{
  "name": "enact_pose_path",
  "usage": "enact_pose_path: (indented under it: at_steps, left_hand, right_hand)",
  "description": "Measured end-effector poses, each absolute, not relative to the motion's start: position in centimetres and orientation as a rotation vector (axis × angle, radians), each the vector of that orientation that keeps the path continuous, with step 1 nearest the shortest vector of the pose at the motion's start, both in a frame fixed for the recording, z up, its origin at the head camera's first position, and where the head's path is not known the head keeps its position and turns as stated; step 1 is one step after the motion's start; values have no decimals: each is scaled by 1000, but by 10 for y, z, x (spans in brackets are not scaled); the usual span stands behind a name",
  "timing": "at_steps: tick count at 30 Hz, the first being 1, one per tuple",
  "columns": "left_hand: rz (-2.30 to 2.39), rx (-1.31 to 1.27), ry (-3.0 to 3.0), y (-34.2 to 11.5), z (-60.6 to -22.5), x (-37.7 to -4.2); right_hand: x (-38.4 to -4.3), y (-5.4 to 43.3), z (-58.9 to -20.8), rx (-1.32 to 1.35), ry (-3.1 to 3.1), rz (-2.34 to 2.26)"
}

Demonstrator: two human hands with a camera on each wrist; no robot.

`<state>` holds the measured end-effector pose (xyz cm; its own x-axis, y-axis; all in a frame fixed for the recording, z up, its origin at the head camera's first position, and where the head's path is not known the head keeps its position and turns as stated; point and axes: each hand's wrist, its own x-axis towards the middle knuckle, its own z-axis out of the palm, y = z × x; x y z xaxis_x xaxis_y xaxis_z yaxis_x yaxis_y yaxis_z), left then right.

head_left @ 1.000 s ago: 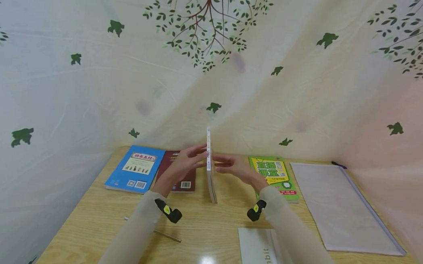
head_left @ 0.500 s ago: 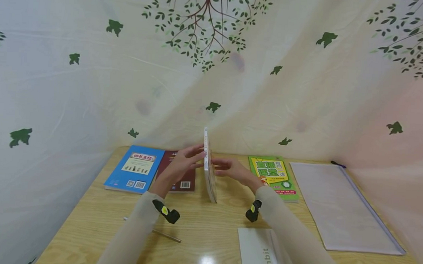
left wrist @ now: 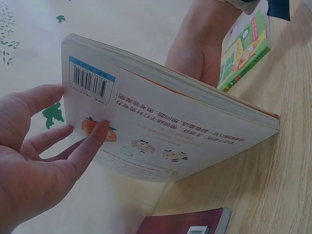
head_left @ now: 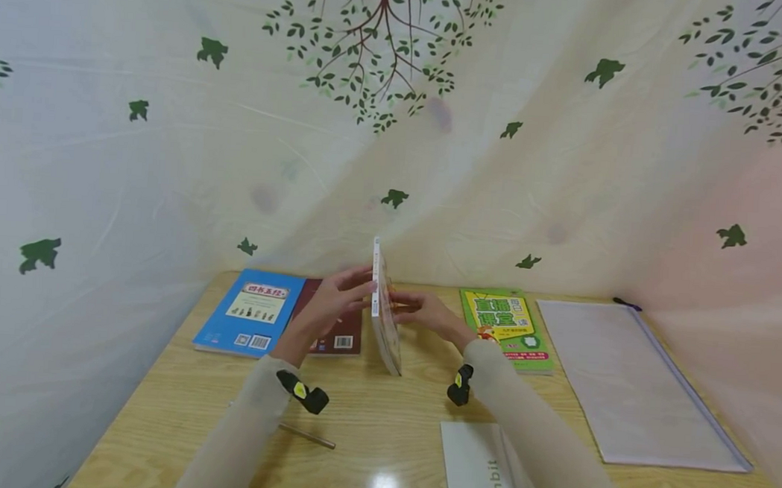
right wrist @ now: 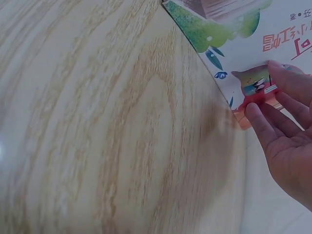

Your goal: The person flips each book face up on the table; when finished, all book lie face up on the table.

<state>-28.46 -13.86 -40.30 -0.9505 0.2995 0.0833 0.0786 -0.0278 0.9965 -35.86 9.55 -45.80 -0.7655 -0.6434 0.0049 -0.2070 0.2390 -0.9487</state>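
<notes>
Left hand (left wrist: 41, 170) and right hand (right wrist: 292, 148), fingers uncurled, touch opposite covers of the tilted white book (left wrist: 161, 109). Handling seems unfinished; left of it, the maroon book (head_left: 345, 327) lies flat.

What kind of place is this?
It's perhaps a table corner for looking at books; I can't tell which room. There's a wooden table, several books, like the blue book, green book and white book, and a leafy sheet hanging behind.
</notes>
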Motion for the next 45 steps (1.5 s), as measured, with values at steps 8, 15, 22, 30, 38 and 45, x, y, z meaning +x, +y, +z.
enact_pose_path:
  at_steps: [8,15,22,30,38,45]
  left_hand:
    - [2087,411,2088,-143,-402,-284]
    - [2030,346,2152,-146,-401,-281]
    - [1981,345,2206,-147,-399,-279]
    - [1948,379,2246,-152,-399,-276]
    - [1920,433,2252,-163,-402,-276]
    - [1956,387,2197,-175,-408,-277]
  right_hand:
    - [-364,93,-465,-800,2117,-1558]
    - [-362,91,-463,-784,2130,-1544]
    - [-366,88,-467,-848,2147,-1523]
    - [-369,85,-472,-861,2177,-1508]
    - [-370,82,-473,-818,2265,-1438]
    - [-368,80,-471,-730,2325,-1354]
